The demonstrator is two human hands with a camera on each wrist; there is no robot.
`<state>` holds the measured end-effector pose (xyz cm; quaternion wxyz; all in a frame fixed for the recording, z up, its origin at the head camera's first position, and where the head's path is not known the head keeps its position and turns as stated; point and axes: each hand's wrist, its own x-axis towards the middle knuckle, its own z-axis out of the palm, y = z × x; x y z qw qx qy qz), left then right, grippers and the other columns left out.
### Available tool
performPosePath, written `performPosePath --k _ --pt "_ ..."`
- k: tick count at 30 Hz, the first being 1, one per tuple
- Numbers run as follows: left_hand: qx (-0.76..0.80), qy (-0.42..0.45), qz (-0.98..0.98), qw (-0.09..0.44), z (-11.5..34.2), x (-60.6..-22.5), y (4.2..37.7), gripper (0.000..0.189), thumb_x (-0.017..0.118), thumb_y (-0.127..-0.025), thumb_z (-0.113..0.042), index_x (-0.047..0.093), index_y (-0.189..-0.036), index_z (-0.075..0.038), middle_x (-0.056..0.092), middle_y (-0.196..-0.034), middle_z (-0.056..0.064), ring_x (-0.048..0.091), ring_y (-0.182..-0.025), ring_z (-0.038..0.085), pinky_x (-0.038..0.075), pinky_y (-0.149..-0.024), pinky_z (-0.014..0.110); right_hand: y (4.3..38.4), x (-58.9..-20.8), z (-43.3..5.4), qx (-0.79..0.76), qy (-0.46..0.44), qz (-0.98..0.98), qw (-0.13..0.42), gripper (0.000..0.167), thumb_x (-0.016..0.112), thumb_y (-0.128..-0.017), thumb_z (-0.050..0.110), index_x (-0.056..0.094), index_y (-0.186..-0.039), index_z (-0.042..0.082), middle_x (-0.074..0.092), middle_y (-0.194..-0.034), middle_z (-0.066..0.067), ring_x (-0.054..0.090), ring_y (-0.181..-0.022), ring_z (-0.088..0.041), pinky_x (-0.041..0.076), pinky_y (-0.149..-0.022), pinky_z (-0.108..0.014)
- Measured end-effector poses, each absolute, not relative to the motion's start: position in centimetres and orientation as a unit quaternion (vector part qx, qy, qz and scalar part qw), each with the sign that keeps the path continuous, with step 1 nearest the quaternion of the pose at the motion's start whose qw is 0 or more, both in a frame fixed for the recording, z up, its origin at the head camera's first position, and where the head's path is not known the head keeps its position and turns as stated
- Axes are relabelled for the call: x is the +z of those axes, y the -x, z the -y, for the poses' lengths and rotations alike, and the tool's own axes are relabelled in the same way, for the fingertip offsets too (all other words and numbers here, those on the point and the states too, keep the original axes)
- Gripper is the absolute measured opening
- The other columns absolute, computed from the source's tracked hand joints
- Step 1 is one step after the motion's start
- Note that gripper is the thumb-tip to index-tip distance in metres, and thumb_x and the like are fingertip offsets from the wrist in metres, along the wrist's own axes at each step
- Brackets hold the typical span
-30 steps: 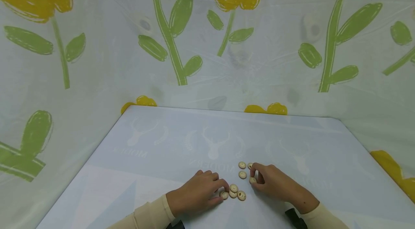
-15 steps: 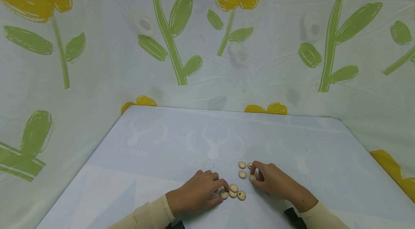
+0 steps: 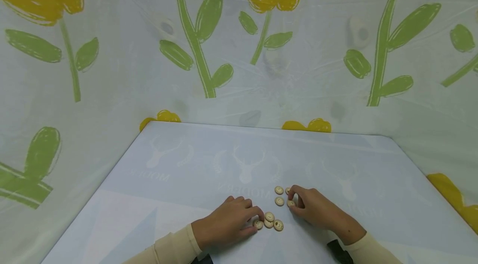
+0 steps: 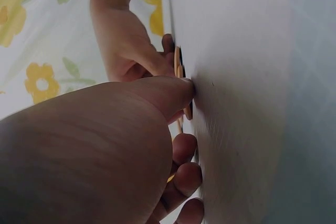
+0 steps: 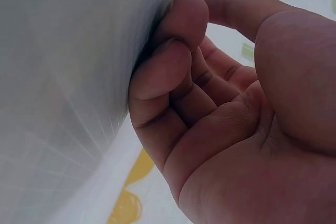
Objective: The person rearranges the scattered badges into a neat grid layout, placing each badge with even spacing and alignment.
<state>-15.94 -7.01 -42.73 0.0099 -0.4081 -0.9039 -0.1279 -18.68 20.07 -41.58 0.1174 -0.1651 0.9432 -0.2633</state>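
Observation:
In the head view, my right hand [image 3: 311, 208] pinches a small, pale round wooden disc [image 3: 291, 204] between thumb and forefinger, low on the tabletop. Beside it lie a disc [image 3: 279, 201] and, further back, another disc [image 3: 279, 190]; a third [image 3: 288, 190] is partly covered by my fingers. My left hand [image 3: 233, 220] has thumb and curled forefinger around a disc [image 3: 258, 224] at the edge of a small cluster. In that cluster, one disc [image 3: 269, 216] overlaps another, and a dark-marked disc [image 3: 278, 225] lies to their right. Fingers hide most discs in both wrist views.
The pale tabletop [image 3: 194, 160] carries faint deer-head prints. Behind it hangs a white curtain [image 3: 310, 77] with yellow flowers and green leaves. Dark wrist straps show at both cream sleeves [image 3: 369, 249].
My right hand has slid the pinched disc slightly away from me, level with the disc at its left. The left hand and its cluster have stayed in place.

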Motion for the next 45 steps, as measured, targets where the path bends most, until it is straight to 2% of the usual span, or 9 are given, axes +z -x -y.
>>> performPosePath --k 29,38,45 --pt "-0.131 0.408 0.904 0.010 7.02 -42.56 15.81 0.024 0.068 -0.094 -0.038 0.066 -0.118 -0.035 0.054 -0.085 -0.017 0.040 -0.072 -0.001 0.031 -0.067 0.019 18.63 -41.67 -20.05 -0.263 0.162 -0.945 0.111 0.018 0.069 -0.092 0.011 0.060 -0.106 0.015 0.053 -0.066 0.003 0.048 -0.055 -0.008 0.039 -0.049 -0.023" --pt "-0.128 0.408 0.904 0.012 7.05 -42.60 15.84 0.024 0.068 -0.094 -0.039 0.066 -0.118 -0.035 0.053 -0.084 -0.017 0.039 -0.072 -0.001 0.030 -0.067 0.019 18.64 -41.55 -20.39 -0.264 0.200 -0.938 0.102 0.020 0.069 -0.093 0.012 0.059 -0.110 0.014 0.053 -0.066 0.006 0.047 -0.053 -0.005 0.040 -0.049 -0.023" --pt "-0.129 0.406 0.905 0.010 7.05 -42.59 15.82 0.024 0.068 -0.094 -0.039 0.066 -0.118 -0.035 0.053 -0.084 -0.018 0.039 -0.072 -0.001 0.030 -0.067 0.019 18.23 -40.88 -19.96 -0.260 0.202 -0.938 0.110 0.021 0.072 -0.091 0.015 0.061 -0.108 0.017 0.056 -0.070 0.007 0.049 -0.058 -0.006 0.042 -0.052 -0.023"
